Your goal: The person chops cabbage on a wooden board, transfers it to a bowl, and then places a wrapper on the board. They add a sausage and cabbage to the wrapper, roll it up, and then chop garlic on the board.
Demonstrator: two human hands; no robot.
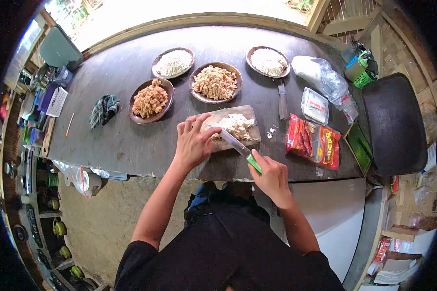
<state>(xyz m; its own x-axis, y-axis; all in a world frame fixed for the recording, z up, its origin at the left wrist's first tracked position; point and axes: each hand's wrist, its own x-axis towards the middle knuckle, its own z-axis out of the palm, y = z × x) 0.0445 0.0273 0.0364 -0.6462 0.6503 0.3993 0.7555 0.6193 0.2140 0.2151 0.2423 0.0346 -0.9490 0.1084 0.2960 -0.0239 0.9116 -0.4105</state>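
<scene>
Single head-worn view, tilted forward and steeply down.

The wide, rounded lens looks from above the person's own chest and arms. It is close to the left hand [192, 143] and right hand [272, 177], with the board [213, 119] and knife [235, 143] near mid-frame. The table [126, 140] curves away toward the top, shelves [48, 213] bend down the left edge, and a chair [395, 126] sits at the right. Dark corners ring the view.

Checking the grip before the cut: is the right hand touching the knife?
Touching. The head view shows the right hand closed around the green handle of the knife, whose blade lies over the cutting board.
</scene>
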